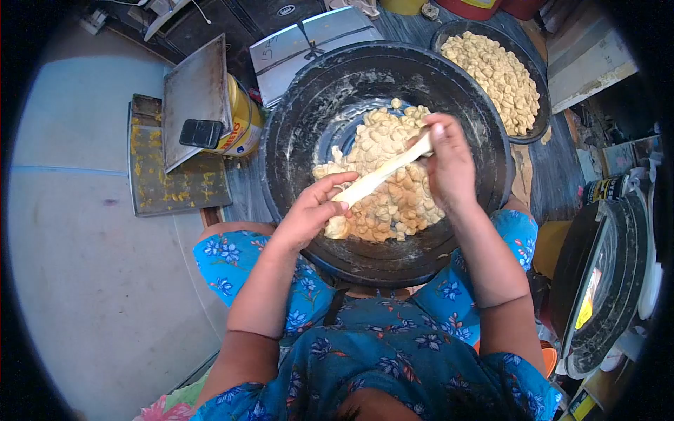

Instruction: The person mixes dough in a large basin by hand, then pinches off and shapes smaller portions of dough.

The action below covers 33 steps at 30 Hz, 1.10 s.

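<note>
- From my distant seat, the head camera gives me a pale floor point(91, 266) on the left and a grey streaked covering point(558, 165) on the right.
- I see both forearms reaching forward over the near rim of a big black basin point(298, 130), with blue floral-clothed knees at either side of it.
- The left hand point(312, 210) sits low and to the left, thumb laid on the near end of a dough strip point(382, 174), fingers extended past it; I read that as a pinch.
- The right hand point(449, 158) is higher and farther off, slightly blurred, fingers curled and thumb pressed on the strip's far end.
- Between them I have the dough strip slanting upward to the right, above the basin's contents.
- Inside the basin I find a heap of small pale dough pieces point(386, 140), browner on the near right; whitish residue marks the walls.
- Beyond its upper right side, a smaller black tub point(543, 105) is filled with similar rounded pieces point(491, 77).
- To the left I make out a yellow bucket point(242, 126), partly covered by a tilted metal tray point(193, 91) with a black phone-like object point(201, 133) at its edge; I cannot tell the bucket's contents.
</note>
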Each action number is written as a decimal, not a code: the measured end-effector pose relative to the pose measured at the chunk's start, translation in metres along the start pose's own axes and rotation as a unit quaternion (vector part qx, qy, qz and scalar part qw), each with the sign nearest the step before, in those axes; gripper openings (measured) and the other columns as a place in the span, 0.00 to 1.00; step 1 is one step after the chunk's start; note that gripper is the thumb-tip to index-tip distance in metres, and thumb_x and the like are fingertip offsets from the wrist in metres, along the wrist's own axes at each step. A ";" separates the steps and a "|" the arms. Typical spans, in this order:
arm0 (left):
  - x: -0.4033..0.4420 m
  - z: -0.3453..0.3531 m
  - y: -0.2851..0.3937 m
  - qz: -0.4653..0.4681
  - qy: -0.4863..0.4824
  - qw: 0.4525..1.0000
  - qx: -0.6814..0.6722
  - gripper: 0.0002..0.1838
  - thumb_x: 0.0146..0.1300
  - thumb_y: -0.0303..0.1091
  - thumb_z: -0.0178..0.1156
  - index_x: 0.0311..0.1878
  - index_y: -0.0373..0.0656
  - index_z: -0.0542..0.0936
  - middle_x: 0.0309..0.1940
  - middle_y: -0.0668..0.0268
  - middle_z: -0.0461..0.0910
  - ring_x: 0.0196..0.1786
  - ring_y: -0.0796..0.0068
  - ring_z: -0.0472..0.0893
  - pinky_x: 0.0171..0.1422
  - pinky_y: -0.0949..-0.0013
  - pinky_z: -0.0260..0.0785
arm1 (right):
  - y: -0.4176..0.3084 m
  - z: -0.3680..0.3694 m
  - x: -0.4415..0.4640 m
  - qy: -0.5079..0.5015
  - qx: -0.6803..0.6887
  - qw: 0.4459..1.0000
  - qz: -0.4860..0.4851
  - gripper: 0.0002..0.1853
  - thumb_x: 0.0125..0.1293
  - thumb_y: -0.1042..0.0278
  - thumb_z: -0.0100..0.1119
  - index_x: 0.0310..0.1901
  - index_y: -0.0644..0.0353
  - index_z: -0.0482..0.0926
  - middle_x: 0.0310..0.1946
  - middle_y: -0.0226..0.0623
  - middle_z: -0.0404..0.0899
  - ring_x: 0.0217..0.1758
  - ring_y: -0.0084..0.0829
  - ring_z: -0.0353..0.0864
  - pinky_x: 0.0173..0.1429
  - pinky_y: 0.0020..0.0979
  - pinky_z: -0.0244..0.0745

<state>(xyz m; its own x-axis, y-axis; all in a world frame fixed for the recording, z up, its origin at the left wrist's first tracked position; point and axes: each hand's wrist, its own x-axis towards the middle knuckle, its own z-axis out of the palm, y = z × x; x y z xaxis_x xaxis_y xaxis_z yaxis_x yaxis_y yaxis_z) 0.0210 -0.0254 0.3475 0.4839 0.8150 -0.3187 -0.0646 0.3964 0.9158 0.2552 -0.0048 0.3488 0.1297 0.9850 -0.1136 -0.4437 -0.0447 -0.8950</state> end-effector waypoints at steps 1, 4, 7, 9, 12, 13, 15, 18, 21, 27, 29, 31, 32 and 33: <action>0.003 0.002 -0.001 0.001 -0.006 1.000 -0.014 0.22 0.57 0.31 0.60 0.56 0.35 0.72 0.46 0.64 0.78 0.42 0.78 0.77 0.48 0.74 0.69 | -0.001 0.008 -0.007 -0.026 0.043 0.997 0.061 0.12 0.72 0.66 0.45 0.53 0.59 0.68 0.35 0.30 0.72 0.42 0.25 0.76 0.51 0.33 0.74; 0.009 0.010 -0.009 -0.009 0.010 0.999 -0.032 0.23 0.57 0.32 0.61 0.55 0.35 0.72 0.46 0.65 0.78 0.40 0.79 0.77 0.48 0.75 0.68 | 0.016 0.023 -0.024 -0.105 0.025 0.988 0.108 0.15 0.66 0.74 0.53 0.54 0.60 0.68 0.36 0.29 0.73 0.43 0.24 0.76 0.50 0.29 0.74; 0.012 0.007 -0.020 -0.038 0.017 0.999 -0.005 0.21 0.58 0.35 0.63 0.52 0.35 0.75 0.41 0.69 0.78 0.40 0.82 0.75 0.47 0.76 0.66 | 0.032 0.027 -0.029 -0.150 -0.019 0.988 0.035 0.21 0.60 0.81 0.57 0.55 0.60 0.68 0.38 0.30 0.74 0.44 0.24 0.76 0.49 0.27 0.74; 0.012 0.004 -0.023 -0.054 0.007 0.998 0.029 0.18 0.58 0.36 0.64 0.49 0.36 0.77 0.37 0.71 0.79 0.39 0.84 0.74 0.45 0.77 0.66 | 0.028 0.026 -0.027 -0.156 -0.076 0.985 0.015 0.21 0.59 0.82 0.58 0.55 0.60 0.68 0.39 0.32 0.74 0.45 0.25 0.76 0.49 0.27 0.75; 0.011 0.001 -0.021 -0.071 -0.031 0.993 0.089 0.13 0.59 0.35 0.63 0.43 0.37 0.79 0.34 0.72 0.79 0.35 0.85 0.74 0.42 0.79 0.66 | 0.010 0.010 -0.011 -0.081 -0.101 0.991 0.008 0.17 0.62 0.79 0.54 0.53 0.61 0.69 0.42 0.37 0.75 0.45 0.28 0.77 0.51 0.31 0.77; 0.009 0.001 -0.019 -0.081 -0.048 0.989 0.111 0.13 0.59 0.35 0.63 0.42 0.37 0.79 0.33 0.72 0.79 0.35 0.85 0.74 0.41 0.79 0.65 | 0.008 0.005 -0.004 -0.018 -0.027 0.999 -0.022 0.15 0.63 0.79 0.52 0.52 0.61 0.69 0.42 0.38 0.76 0.44 0.29 0.78 0.51 0.32 0.78; 0.007 0.001 -0.022 -0.087 -0.052 0.987 0.123 0.13 0.59 0.35 0.62 0.43 0.37 0.79 0.33 0.72 0.79 0.36 0.85 0.74 0.41 0.78 0.65 | -0.004 -0.005 0.009 0.076 0.081 0.992 -0.060 0.11 0.66 0.78 0.48 0.50 0.61 0.70 0.43 0.40 0.76 0.44 0.31 0.78 0.49 0.35 0.80; 0.008 0.004 -0.031 -0.066 -0.014 0.996 0.058 0.16 0.59 0.35 0.61 0.48 0.37 0.77 0.34 0.70 0.78 0.37 0.82 0.75 0.43 0.76 0.67 | -0.018 -0.011 0.016 0.085 0.092 0.991 -0.051 0.07 0.62 0.80 0.46 0.39 0.62 0.74 0.40 0.38 0.75 0.45 0.32 0.77 0.51 0.38 0.78; 0.011 0.004 -0.026 -0.053 0.014 0.994 -0.094 0.25 0.58 0.32 0.57 0.59 0.40 0.67 0.39 0.65 0.76 0.41 0.76 0.76 0.46 0.71 0.69 | 0.009 -0.020 0.017 -0.030 -0.057 0.994 -0.088 0.10 0.50 0.86 0.44 0.27 0.61 0.75 0.40 0.37 0.75 0.45 0.30 0.74 0.51 0.31 0.70; 0.007 0.000 -0.020 -0.034 0.026 0.990 -0.138 0.38 0.51 0.22 0.53 0.68 0.45 0.54 0.50 0.62 0.69 0.48 0.74 0.74 0.53 0.71 0.68 | 0.016 0.015 -0.011 -0.298 -0.285 0.907 -0.083 0.12 0.55 0.72 0.62 0.43 0.59 0.80 0.45 0.35 0.76 0.53 0.32 0.71 0.60 0.35 0.64; 0.005 0.000 -0.021 -0.026 0.030 0.991 -0.125 0.38 0.51 0.22 0.54 0.68 0.45 0.54 0.49 0.62 0.70 0.48 0.75 0.75 0.52 0.72 0.68 | 0.023 0.030 -0.023 -0.324 -0.324 0.882 -0.105 0.15 0.55 0.68 0.65 0.46 0.57 0.79 0.47 0.35 0.76 0.56 0.33 0.69 0.62 0.37 0.63; 0.003 0.002 -0.018 -0.020 0.023 0.989 -0.145 0.38 0.53 0.23 0.56 0.68 0.45 0.54 0.49 0.62 0.71 0.48 0.77 0.75 0.50 0.74 0.69 | 0.030 0.029 -0.026 -0.354 -0.374 0.846 -0.137 0.16 0.56 0.69 0.65 0.47 0.58 0.78 0.45 0.34 0.77 0.54 0.31 0.72 0.59 0.36 0.67; 0.003 0.004 -0.015 -0.026 0.017 0.987 -0.155 0.35 0.55 0.25 0.57 0.67 0.44 0.57 0.47 0.62 0.73 0.48 0.77 0.75 0.49 0.75 0.69 | 0.028 0.026 -0.023 -0.344 -0.336 0.870 -0.110 0.16 0.57 0.68 0.65 0.47 0.59 0.78 0.44 0.34 0.77 0.51 0.30 0.74 0.57 0.35 0.68; 0.005 0.006 -0.011 -0.033 0.012 0.986 -0.164 0.32 0.56 0.26 0.58 0.65 0.43 0.59 0.46 0.63 0.74 0.47 0.78 0.76 0.48 0.76 0.69 | 0.025 0.025 -0.019 -0.333 -0.297 0.891 -0.083 0.15 0.58 0.68 0.64 0.47 0.59 0.78 0.42 0.33 0.78 0.49 0.28 0.75 0.55 0.34 0.70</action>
<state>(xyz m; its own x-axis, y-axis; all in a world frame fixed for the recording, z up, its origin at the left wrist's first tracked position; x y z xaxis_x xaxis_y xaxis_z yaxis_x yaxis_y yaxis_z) 0.0292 -0.0285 0.3378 0.4754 0.7911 -0.3849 -0.3139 0.5612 0.7658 0.2198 -0.0206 0.3392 -0.4934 0.8576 0.1449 0.1066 0.2250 -0.9685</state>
